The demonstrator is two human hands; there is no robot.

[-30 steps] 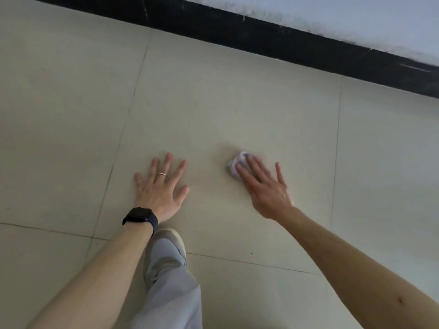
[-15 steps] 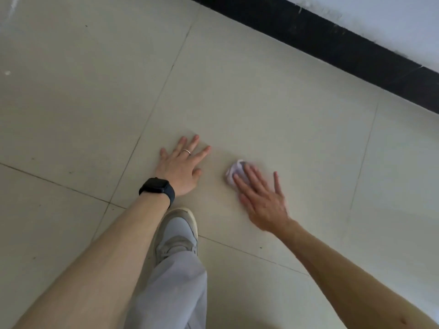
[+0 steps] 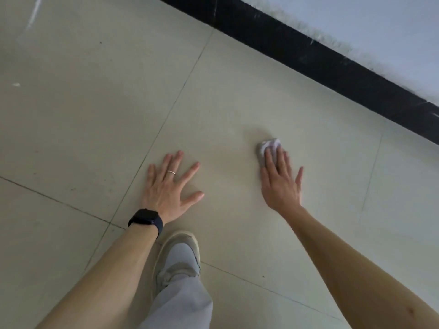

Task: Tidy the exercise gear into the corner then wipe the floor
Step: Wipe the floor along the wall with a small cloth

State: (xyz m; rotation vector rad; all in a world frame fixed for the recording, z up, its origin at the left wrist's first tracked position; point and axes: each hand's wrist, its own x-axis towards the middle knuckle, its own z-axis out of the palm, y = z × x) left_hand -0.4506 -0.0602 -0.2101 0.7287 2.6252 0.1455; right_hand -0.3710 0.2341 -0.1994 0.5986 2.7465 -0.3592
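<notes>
though fingers hide most, right hand point(image 3: 281, 184) presses wipe point(image 3: 269, 144)

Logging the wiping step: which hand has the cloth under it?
The right hand: its straight fingers press the crumpled white cloth down. The left hand, with ring and black watch, lies flat on bare floor.

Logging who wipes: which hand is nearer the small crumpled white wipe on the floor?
Right. The right hand presses straight fingers on the small crumpled white wipe; the left hand lies flat on the beige floor tiles, apart, to its left.
</notes>
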